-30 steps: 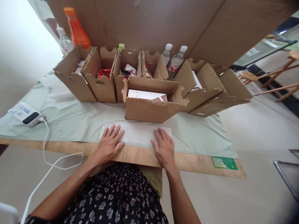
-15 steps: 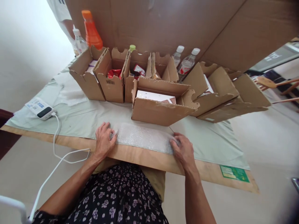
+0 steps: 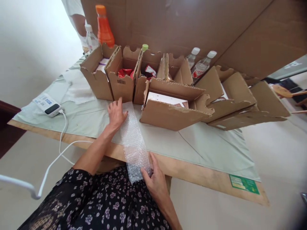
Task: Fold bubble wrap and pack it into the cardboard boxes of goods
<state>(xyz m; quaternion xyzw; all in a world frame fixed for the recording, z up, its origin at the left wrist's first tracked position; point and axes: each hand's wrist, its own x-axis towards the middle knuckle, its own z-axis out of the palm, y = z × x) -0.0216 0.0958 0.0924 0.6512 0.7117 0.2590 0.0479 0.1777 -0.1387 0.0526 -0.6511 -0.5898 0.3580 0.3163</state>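
Note:
A clear strip of bubble wrap runs from the table's middle, over its front edge, toward my body. My left hand is at its far end, with the strip's edge between thumb and index finger; the other fingers rest bent near the cloth. Below the table's edge, my right hand pinches the near end between thumb and fingers. Just right of the strip's far end stands an open cardboard box with a white box inside.
Several open cardboard bins line the back, some with packets inside. An orange bottle and clear bottles stand behind them. At left, a white device trails a white cable. Pale green cloth covers the tabletop.
The bubble wrap has turned from lying along the table's front edge to pointing toward my body. My left hand has moved away from me; my right hand has come left and nearer.

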